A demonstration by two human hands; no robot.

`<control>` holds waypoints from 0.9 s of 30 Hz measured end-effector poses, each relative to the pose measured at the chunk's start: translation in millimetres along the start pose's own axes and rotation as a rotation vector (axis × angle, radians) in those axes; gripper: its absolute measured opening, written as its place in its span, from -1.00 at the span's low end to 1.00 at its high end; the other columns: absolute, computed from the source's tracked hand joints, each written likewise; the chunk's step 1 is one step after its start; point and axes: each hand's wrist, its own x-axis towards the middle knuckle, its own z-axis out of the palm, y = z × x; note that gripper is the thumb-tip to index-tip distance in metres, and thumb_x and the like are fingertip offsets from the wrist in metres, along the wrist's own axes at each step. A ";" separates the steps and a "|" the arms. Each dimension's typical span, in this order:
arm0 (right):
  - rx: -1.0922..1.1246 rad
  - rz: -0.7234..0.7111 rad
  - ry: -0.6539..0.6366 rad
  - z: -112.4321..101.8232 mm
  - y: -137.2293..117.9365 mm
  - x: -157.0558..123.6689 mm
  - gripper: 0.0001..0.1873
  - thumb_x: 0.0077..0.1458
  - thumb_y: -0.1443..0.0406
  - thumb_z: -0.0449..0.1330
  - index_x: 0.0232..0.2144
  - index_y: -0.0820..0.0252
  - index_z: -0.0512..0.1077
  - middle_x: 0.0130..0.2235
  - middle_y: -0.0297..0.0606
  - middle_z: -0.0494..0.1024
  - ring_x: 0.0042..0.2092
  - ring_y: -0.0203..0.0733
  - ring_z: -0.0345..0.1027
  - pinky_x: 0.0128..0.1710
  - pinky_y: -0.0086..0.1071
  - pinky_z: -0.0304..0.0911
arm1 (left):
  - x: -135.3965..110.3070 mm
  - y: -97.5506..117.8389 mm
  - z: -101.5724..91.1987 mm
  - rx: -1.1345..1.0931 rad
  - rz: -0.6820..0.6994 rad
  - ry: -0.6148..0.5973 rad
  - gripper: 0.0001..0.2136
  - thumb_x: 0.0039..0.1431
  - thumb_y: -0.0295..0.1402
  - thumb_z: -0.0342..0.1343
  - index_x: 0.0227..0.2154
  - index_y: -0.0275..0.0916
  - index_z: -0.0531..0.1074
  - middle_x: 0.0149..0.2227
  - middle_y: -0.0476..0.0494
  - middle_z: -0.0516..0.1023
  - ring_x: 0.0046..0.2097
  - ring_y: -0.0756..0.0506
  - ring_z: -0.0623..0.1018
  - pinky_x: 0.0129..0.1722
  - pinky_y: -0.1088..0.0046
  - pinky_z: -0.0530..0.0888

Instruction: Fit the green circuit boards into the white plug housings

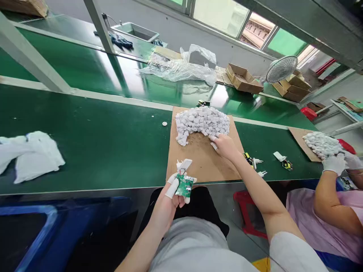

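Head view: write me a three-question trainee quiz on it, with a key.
1. What colour is the circuit board in the left hand?
2. True or false: the white pile lies on cardboard.
3. Which is nearest the right hand?
A) the fan
B) the white pile
C) the red stool

Key: 1. Green. 2. True. 3. B.

Two piles of white pieces (204,119) — one circuit board (185,184) in the left hand (167,200) — one fan (282,69).
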 end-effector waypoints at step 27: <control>1.283 0.074 0.715 26.1 -142.4 -133.4 -0.62 0.31 0.28 0.37 0.16 -0.07 0.60 0.05 -0.15 0.57 -0.08 -0.09 0.52 -0.06 -0.15 0.54 | -2.7 -27.7 16.2 0.354 0.300 0.101 -0.40 0.20 0.03 0.45 0.22 -0.09 0.49 0.01 -0.18 0.71 -0.21 -0.10 0.68 -0.26 0.39 0.65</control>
